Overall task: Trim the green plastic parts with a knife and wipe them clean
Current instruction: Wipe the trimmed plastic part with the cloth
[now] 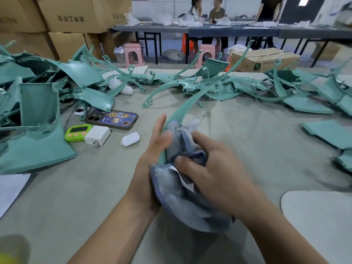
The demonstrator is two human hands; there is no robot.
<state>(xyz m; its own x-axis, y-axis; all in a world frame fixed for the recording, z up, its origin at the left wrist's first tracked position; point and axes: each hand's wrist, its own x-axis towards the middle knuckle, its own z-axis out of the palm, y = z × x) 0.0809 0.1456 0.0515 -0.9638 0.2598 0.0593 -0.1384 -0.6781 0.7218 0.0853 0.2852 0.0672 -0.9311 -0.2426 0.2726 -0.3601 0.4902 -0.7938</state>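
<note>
1. Wiping a long curved green plastic strip [182, 107], which is held above the grey fabric-covered worktop [247, 130].
2. The left hand [152, 155] clasps the strip's near end, with the thumb pressed over it.
3. The right hand [213, 168], touching the left, clutches a bunched blue-grey cloth [182, 202] wrapped round the strip.
4. The strip's long axis runs away from the person, arcing up and to the right. The coming stroke probably needs the cloth slid outward along it.
</note>
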